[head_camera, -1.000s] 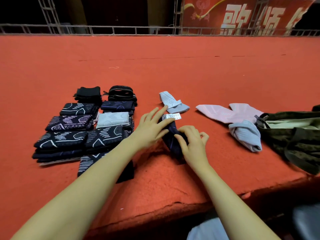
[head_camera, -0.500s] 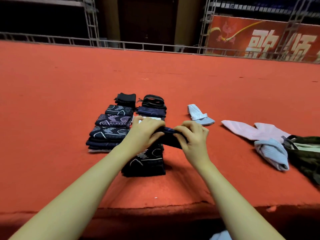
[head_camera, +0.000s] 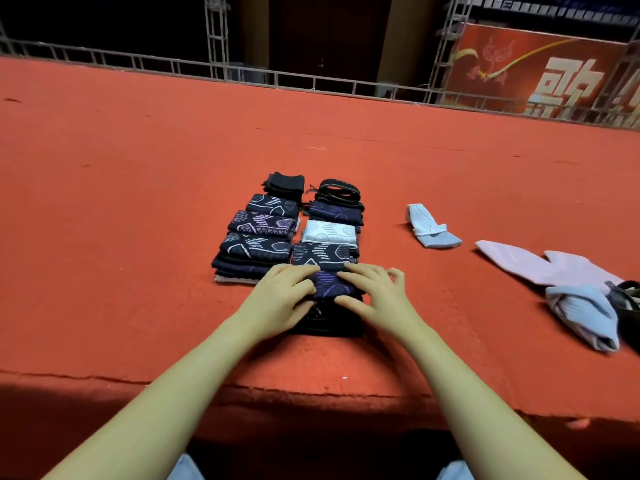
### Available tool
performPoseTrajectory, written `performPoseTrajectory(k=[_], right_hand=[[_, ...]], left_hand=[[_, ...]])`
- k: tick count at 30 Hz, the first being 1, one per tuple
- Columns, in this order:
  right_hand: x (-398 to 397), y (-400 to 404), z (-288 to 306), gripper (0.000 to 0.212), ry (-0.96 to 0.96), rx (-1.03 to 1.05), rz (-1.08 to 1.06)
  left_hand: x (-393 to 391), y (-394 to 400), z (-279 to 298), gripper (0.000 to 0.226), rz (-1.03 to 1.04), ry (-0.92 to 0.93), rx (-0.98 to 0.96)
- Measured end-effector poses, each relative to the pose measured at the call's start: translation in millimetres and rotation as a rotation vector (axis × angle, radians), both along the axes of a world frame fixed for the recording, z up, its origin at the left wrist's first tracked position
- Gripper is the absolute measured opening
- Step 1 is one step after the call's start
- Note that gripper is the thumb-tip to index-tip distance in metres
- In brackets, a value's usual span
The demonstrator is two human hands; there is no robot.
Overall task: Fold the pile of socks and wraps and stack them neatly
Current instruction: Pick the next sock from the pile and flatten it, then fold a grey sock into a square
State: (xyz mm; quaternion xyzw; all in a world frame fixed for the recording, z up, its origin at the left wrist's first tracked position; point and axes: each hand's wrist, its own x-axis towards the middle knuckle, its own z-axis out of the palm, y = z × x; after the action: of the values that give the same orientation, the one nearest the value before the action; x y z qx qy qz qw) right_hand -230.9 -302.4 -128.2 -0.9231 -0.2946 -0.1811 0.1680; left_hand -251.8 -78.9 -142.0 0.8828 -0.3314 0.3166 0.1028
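A folded dark navy sock with purple lines lies on top of the nearest dark stack. My left hand and my right hand both rest on it with fingers spread flat, one at each end. Behind it stand two rows of folded dark patterned socks, with one white folded piece in the right row. Unfolded items lie to the right: a pale blue sock, a pink wrap and a pale blue bundle.
Everything sits on a red carpeted platform whose front edge runs just below my forearms. A dark camouflage bag shows at the right edge. Metal railing and truss line the far side, with a red banner behind.
Both hands carried the folded navy sock leftward from the carpet and set it on the nearest stack. They now press flat on it instead of pinching it. The camera tilted up.
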Motion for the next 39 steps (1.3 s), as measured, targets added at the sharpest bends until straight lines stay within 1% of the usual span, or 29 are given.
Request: performPoseTrajectory(k=[1,2,3,6,7,8,10,12,14,16,18,19,20,22,24,26,28,32,34,35,39], right_hand=[[-1,-1,-3,0.077,0.069,-0.038,-0.016],[-3,-1,-5,0.081,0.129,-0.059,-0.022],[-4,1,-7,0.08,0.178,-0.064,-0.026],[-7,6,-10,0.062,0.248,-0.097,-0.08],[-7,8,-12,0.06,0.247,-0.129,-0.117],[-7,8,-14,0.061,0.238,-0.156,-0.163],[-9,10,-14,0.06,0.263,-0.138,-0.244],[-10,13,-15,0.057,0.309,-0.11,-0.255],[-12,15,-18,0.055,0.344,-0.126,-0.262],[-11,17,-18,0.054,0.399,-0.116,-0.295],[-9,16,-19,0.053,0.431,-0.105,-0.311],[-9,16,-18,0.053,0.414,-0.102,-0.308],[-9,14,-18,0.053,0.38,-0.081,-0.296],[-9,10,-16,0.051,0.288,0.036,-0.274],[-9,3,-14,0.055,0.215,0.179,-0.272],[-9,-6,-10,0.057,0.164,0.256,-0.274],[-6,-20,-10,0.05,0.11,0.292,-0.281],[3,-63,-15,0.037,0.073,0.377,-0.346],[8,-90,-21,0.025,0.061,0.4,-0.394],[9,-105,-25,0.023,0.053,0.401,-0.422],[9,-164,-34,0.033,-0.043,0.363,-0.566]], left_hand=[[-3,0,-1,0.022,0.022,0.083,0.002],[-7,-2,-2,0.029,0.055,0.151,0.013],[-9,-4,-2,0.035,0.096,0.191,0.027],[-12,-13,-5,0.044,0.232,0.178,0.048],[-13,-16,-8,0.046,0.276,0.172,0.051],[-15,-19,-12,0.048,0.317,0.173,0.052],[-18,-22,-20,0.051,0.395,0.199,0.072],[-22,-21,-26,0.053,0.435,0.233,0.067],[-23,-20,-27,0.055,0.447,0.284,0.039],[-26,-24,-21,0.063,0.449,0.338,0.022],[-26,-25,-13,0.076,0.467,0.39,0.052],[-27,-25,-9,0.077,0.468,0.365,0.07],[-29,-26,-5,0.073,0.455,0.325,0.087],[-27,-28,1,0.06,0.428,0.2,0.129],[-22,-34,10,0.053,0.399,0.105,0.107],[-16,-47,19,0.05,0.37,0.082,0.102],[-7,-64,23,0.049,0.336,0.061,0.111],[11,-109,27,0.047,0.281,0.07,0.106],[18,-137,26,0.047,0.241,0.113,0.1],[22,-152,25,0.046,0.219,0.138,0.095],[36,-215,16,0.045,0.138,0.202,0.096]])
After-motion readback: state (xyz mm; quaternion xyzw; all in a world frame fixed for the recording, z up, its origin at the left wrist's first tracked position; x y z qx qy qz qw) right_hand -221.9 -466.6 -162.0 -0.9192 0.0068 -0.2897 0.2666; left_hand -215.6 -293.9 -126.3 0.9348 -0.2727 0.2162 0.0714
